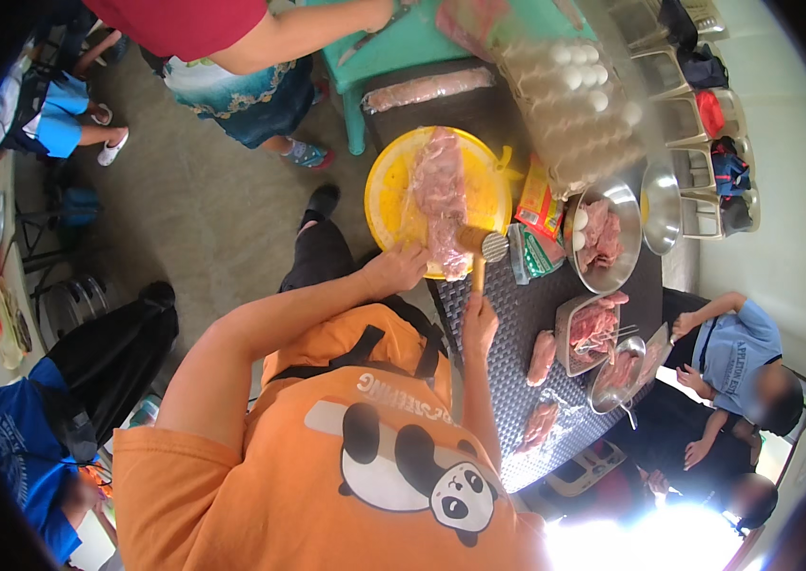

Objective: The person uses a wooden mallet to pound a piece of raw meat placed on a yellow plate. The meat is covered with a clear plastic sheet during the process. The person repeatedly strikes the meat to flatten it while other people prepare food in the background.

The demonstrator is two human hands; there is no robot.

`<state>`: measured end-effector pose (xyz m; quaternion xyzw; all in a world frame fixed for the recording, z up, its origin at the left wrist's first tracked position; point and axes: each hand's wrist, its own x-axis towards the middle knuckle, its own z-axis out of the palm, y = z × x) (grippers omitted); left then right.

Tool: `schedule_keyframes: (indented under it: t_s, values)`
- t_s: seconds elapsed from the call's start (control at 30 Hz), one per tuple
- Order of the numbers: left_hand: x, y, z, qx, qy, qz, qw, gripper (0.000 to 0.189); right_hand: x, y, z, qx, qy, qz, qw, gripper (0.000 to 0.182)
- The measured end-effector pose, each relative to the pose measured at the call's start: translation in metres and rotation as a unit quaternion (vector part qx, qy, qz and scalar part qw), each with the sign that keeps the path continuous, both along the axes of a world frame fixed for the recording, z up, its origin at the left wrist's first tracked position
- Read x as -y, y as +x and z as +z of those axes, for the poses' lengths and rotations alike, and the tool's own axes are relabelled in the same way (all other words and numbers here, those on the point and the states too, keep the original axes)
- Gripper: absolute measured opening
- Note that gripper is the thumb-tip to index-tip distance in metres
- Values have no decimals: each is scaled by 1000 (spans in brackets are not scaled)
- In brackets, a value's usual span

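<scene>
My right hand [479, 325] grips the handle of a meat mallet [481, 243]. The mallet's ridged metal face is beside the near end of a flattened slab of pink meat [438, 175], which is covered with clear plastic film. Under the meat is a round yellow board [386, 196]. My left hand [399, 270] rests at the board's near-left edge, its fingers at the film beside the meat; whether they pinch it I cannot tell.
On the dark woven table [478, 357] are a steel bowl [631, 246] of meat and eggs, a plastic tub [570, 364] of meat, seasoning packets [540, 203] and wrapped rolls [542, 357]. An egg tray [545, 121] lies beyond. Someone holds a knife [374, 36] over a green table [417, 36].
</scene>
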<state>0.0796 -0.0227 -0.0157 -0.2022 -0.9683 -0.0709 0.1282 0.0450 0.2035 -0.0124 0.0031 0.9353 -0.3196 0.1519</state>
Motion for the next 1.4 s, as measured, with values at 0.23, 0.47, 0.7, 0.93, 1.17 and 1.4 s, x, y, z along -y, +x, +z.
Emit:
schedule_keyframes:
  t_s: [0.23,0.47,0.7,0.93,1.17,1.4]
  values:
    - [0,0,-1,-43,21,-3,999,19,17,19,44,-106,-280,-57,952,43]
    - [-3,1,0,-79,18,25,996,18,21,-5,44,-35,-171,-13,985,39]
    - [-2,0,1,-27,6,-12,1000,20,28,-14,13,-124,16,122,985,37]
    - [0,4,0,-25,-7,11,1000,20,57,-34,93,-75,-273,0,959,38]
    - [22,-6,11,-28,67,13,997,33,53,-28,39,-35,30,94,995,38]
    - [40,-1,-12,-1,-82,77,994,44,71,-17,74,-2,-281,-46,959,40]
